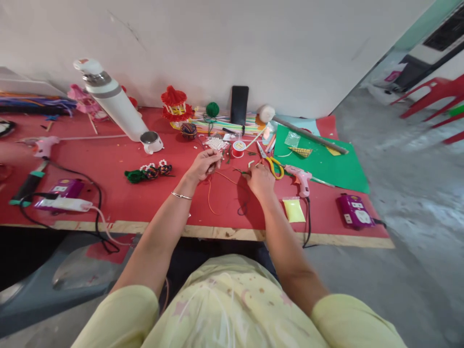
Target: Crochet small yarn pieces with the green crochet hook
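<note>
My left hand [205,165] is raised over the red tabletop with its thumb and fingers pinched together. Whatever it pinches is too small to make out. Just beyond it lies a heap of white beads [216,143]. A thin orange cord [210,195] trails on the table below it. My right hand [261,181] is low over the table, fingers curled inward; what they hold, if anything, is hidden. By its fingertips is a small white piece [250,164]. Yellow-handled scissors [276,169] lie against its right side, and a spool of thread [238,149] stands beyond.
At left are a white bottle [116,104], its cup [151,142] and a beaded yarn piece [148,171]. A pink glue gun [300,179], yellow packet [293,210] and purple power box [355,211] lie right. A phone [239,105] leans on the wall.
</note>
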Demonstrator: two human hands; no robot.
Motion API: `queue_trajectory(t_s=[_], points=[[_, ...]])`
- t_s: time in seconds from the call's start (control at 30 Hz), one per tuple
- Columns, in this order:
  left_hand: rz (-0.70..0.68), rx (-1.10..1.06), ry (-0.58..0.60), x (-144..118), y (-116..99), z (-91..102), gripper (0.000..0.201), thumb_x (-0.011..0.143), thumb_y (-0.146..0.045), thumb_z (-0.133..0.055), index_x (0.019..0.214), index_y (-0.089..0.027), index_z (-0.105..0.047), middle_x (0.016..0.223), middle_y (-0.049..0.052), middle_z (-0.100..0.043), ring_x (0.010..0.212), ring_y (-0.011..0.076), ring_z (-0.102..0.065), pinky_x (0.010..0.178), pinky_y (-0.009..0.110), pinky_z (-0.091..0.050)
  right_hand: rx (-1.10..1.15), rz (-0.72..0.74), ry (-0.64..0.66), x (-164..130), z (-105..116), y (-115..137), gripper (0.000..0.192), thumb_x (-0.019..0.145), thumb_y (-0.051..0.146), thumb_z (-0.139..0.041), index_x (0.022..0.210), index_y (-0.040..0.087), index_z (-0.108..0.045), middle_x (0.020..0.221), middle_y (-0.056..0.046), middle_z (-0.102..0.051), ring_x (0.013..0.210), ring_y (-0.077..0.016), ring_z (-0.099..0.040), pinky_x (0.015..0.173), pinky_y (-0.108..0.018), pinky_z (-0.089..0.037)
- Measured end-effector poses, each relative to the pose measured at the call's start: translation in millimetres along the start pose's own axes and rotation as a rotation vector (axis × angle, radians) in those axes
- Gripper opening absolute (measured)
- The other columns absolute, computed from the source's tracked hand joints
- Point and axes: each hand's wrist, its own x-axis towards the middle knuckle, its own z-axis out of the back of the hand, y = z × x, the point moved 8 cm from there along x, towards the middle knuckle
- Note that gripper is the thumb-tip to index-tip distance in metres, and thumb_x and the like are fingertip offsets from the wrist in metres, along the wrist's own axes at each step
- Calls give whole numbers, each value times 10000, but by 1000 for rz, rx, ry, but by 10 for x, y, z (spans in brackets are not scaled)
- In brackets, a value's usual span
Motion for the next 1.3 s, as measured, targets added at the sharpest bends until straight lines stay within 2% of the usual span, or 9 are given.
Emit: queue_trajectory(t_s=[0.2, 0.33, 0.6, 0.7, 0.87, 0.97, 1.07, 1.17, 1.3], points=[[-19, 0, 15, -12, -23, -7, 337, 760, -406, -825, 776, -187, -570, 551, -36, -632, 332, 22, -334, 359, 195, -160, 3, -6, -51, 23, -21, -10, 265, 970, 281, -553, 1118, 133, -715, 1103, -199, -719, 1099, -343, -625, 903, -442, -481], [-7, 29, 21, -11, -12, -50, 317, 753, -387, -828, 764, -177, -591, 559, -30, -633, 345, 19, -344, 371, 197, -164, -2, -6, -78, 9, 15, -80, 283, 945, 326, -603, 1135, 159, -730, 1149, -199, -702, 1129, -349, -601, 904, -445, -482], [-14, -5, -2, -23, -11, -73, 320, 750, -387, -833, 768, -173, -596, 594, -21, -642, 372, 22, -380, 386, 190, -186, 43, -84, -1, 31, -95, -166, 206, 938, 271, -600, 1046, 133, -709, 1129, -218, -705, 1107, -344, -626, 934, -453, -472], [-33, -54, -1, -12, -17, -70, 322, 760, -379, -837, 783, -170, -594, 602, -23, -646, 369, 20, -377, 380, 183, -199, 192, -132, -59, 54, -78, -257, 181, 960, 284, -567, 1035, 159, -673, 1013, -165, -727, 998, -304, -653, 884, -414, -471], [-34, -139, -6, -16, -27, -80, 346, 776, -398, -838, 817, -181, -572, 639, -29, -652, 405, 46, -473, 374, 174, -280, 701, -80, -352, 35, 147, -226, 267, 1012, 412, -490, 1096, 185, -604, 963, -92, -694, 875, -224, -623, 828, -348, -473], [-9, -190, 30, -31, -48, -122, 369, 776, -411, -842, 830, -186, -554, 642, -35, -650, 408, 55, -495, 370, 167, -296, 955, -1, -213, 50, 92, 10, 346, 976, 528, -542, 1009, 197, -639, 805, -11, -633, 723, -163, -542, 706, -284, -439], [-12, -228, 59, -40, -83, -141, 369, 774, -404, -845, 830, -188, -551, 613, -45, -641, 356, 43, -427, 345, 164, -255, 982, 24, -20, 70, -25, 209, 398, 916, 571, -606, 788, 195, -630, 639, 35, -515, 621, -132, -434, 616, -268, -352], [-28, -236, 78, -45, -84, -158, 339, 779, -383, -849, 819, -178, -582, 612, -42, -639, 336, 26, -383, 335, 164, -204, 892, -17, -19, 116, -42, 199, 428, 880, 562, -640, 661, 200, -580, 585, 44, -462, 598, -125, -384, 606, -281, -304], [31, -120, 186, -65, 27, -307, 389, 717, -294, -909, 1028, -151, -725, 599, -54, -612, 358, 10, -364, 355, 171, -192, 887, 34, -8, 184, 14, 236, 365, 890, 523, -643, 753, 187, -684, 629, 31, -540, 624, -135, -449, 647, -283, -349]])
